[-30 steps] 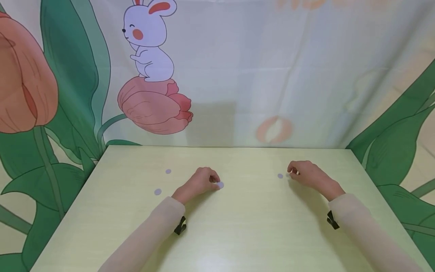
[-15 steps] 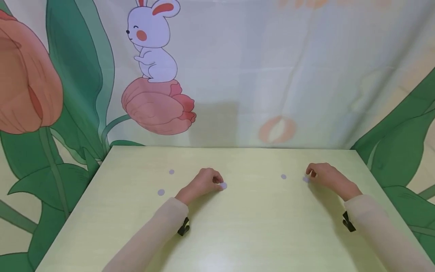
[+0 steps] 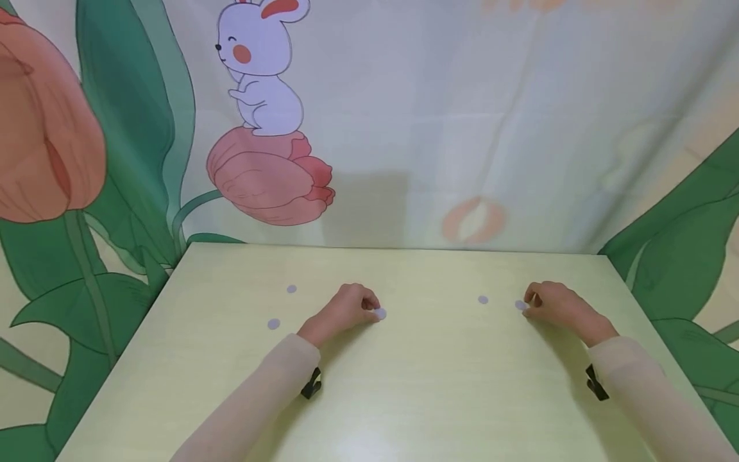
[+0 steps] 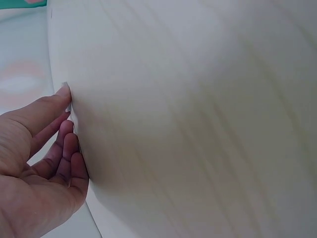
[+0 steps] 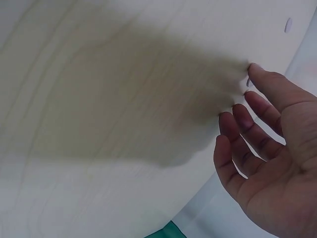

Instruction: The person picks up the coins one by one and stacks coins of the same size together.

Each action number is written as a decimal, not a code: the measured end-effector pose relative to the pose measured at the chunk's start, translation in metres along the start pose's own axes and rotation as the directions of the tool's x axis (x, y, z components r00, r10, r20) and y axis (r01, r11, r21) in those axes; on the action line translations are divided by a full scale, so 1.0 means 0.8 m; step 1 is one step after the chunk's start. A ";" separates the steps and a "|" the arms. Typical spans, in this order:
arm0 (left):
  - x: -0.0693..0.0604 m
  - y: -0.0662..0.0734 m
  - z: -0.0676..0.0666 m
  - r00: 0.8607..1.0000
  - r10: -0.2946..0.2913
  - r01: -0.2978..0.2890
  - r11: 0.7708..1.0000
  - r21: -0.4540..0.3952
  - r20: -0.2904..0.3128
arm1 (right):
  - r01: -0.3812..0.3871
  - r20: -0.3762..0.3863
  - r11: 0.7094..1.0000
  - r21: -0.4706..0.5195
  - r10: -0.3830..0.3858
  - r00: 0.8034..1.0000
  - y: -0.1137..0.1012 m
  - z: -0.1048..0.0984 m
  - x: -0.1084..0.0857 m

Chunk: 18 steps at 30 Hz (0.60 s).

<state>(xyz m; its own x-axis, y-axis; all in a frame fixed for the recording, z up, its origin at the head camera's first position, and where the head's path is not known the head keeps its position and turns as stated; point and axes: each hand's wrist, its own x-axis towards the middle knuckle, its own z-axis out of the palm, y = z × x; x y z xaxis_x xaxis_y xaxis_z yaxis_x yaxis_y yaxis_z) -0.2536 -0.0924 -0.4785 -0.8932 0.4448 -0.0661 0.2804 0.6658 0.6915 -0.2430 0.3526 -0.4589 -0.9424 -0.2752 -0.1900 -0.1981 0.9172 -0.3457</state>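
My left hand [image 3: 345, 307] is low over the table, left of middle, and pinches a small silvery round disc [image 3: 380, 314] between thumb and fingertips. In the left wrist view that disc [image 4: 67, 96] is seen edge-on by the thumb tip. At the right, my right hand [image 3: 559, 309] has thumb and index finger at the rim of a similar disc [image 3: 521, 305] on the table. The right wrist view shows a sliver of this disc [image 5: 249, 83] between those two tips; the other fingers are loosely bent. Another disc [image 3: 483, 299] lies left of the right hand.
Two more discs lie left of the left hand, a farther one [image 3: 291, 289] and a nearer one [image 3: 274, 324]. Behind the pale wooden table [image 3: 427, 385] hangs a curtain [image 3: 398, 128] printed with a rabbit and tulips.
The right hand has moved rightward, away from the disc on its left, and its thumb and index finger have come down to another disc. The left hand keeps its pinch and place.
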 end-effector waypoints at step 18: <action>-0.008 0.001 0.002 1.000 -0.001 0.001 1.000 -0.012 -0.022 | 0.019 0.099 1.000 0.005 -0.019 0.995 -0.008 -0.005 0.015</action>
<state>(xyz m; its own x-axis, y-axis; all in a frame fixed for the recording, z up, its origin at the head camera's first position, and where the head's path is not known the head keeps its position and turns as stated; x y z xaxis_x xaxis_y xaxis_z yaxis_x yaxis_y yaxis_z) -0.2474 -0.0935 -0.4785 -0.9011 0.4305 -0.0507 0.2754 0.6588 0.7001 -0.2539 0.3450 -0.4550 -0.9071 -0.3201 -0.2733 -0.2148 0.9104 -0.3535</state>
